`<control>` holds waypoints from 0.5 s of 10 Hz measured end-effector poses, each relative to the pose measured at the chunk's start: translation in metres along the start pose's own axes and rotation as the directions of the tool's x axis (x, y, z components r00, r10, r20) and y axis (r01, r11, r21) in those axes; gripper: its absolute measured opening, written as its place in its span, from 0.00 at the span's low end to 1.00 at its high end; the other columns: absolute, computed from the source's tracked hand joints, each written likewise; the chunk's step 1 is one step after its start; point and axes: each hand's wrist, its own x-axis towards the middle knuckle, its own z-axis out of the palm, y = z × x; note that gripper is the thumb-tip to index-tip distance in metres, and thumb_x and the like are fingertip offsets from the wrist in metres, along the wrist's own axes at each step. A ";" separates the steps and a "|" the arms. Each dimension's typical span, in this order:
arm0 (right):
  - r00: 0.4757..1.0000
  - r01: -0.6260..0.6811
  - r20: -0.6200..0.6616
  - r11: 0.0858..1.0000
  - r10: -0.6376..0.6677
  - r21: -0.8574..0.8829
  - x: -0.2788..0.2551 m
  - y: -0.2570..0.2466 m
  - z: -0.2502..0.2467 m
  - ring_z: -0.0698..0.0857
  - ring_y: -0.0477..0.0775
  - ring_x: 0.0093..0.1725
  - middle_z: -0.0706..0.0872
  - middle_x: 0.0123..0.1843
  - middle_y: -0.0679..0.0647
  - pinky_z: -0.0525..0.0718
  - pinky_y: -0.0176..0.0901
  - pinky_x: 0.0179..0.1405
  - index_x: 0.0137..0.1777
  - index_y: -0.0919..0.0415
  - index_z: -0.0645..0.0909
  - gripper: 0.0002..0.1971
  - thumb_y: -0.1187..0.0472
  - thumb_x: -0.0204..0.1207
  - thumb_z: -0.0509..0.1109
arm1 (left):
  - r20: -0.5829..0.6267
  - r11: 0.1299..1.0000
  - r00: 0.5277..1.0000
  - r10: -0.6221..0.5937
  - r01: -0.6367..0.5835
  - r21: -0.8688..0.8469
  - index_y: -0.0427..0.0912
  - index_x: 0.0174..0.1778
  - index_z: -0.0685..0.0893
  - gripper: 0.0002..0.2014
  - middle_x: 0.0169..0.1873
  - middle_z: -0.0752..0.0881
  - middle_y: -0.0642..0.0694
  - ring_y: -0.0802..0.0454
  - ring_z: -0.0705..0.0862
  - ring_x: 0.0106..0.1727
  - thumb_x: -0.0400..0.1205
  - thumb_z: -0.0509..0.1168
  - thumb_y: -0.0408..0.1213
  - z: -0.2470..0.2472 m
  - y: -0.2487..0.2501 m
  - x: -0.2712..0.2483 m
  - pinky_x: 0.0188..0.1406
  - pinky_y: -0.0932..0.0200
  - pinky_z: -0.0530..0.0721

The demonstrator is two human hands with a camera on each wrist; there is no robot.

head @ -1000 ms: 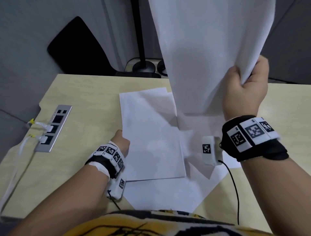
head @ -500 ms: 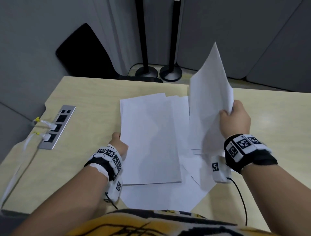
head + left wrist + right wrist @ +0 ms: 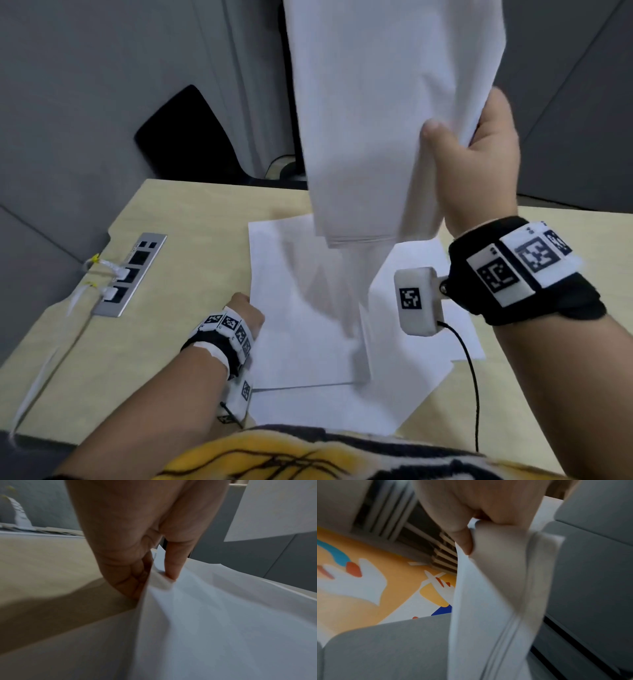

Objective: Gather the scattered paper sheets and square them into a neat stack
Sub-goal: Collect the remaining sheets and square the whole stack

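Raised again, the right hand pinches the lifted sheets; left hand fingers pinch the worktop sheets.

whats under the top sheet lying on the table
Under the top sheet, more white sheets poke out at its near and right edges, skewed, lying on the wooden table. How many lie beneath is hidden. The left hand pinches its left edge.
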 end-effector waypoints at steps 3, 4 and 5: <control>0.860 -0.487 -0.016 0.812 0.510 -0.323 -0.037 0.095 -0.002 0.82 0.56 0.49 0.83 0.52 0.51 0.76 0.43 0.46 0.64 0.57 0.75 0.17 0.62 0.74 0.65 | 0.162 0.974 0.974 0.156 -0.179 0.136 0.30 0.64 0.81 0.16 0.61 0.85 0.33 0.37 0.84 0.62 0.82 0.64 0.30 -0.008 -0.013 0.008 0.58 0.53 0.81; 0.774 -0.538 -0.007 0.652 0.633 -0.535 -0.063 0.132 -0.009 0.78 0.61 0.47 0.79 0.49 0.55 0.73 0.46 0.44 0.64 0.63 0.70 0.16 0.64 0.77 0.64 | 0.620 0.899 0.698 0.358 -0.436 -0.028 0.43 0.43 0.90 0.15 0.42 0.90 0.47 0.48 0.81 0.51 0.86 0.57 0.29 -0.018 -0.024 0.021 0.57 0.65 0.79; 0.708 -0.460 0.026 0.489 0.705 -0.741 -0.077 0.161 -0.021 0.76 0.62 0.44 0.76 0.46 0.58 0.72 0.48 0.40 0.61 0.66 0.67 0.14 0.66 0.78 0.63 | 0.321 0.985 0.932 0.169 -0.147 -0.091 0.40 0.48 0.87 0.08 0.36 0.86 0.45 0.50 0.83 0.43 0.75 0.68 0.34 -0.011 -0.017 0.001 0.38 0.66 0.81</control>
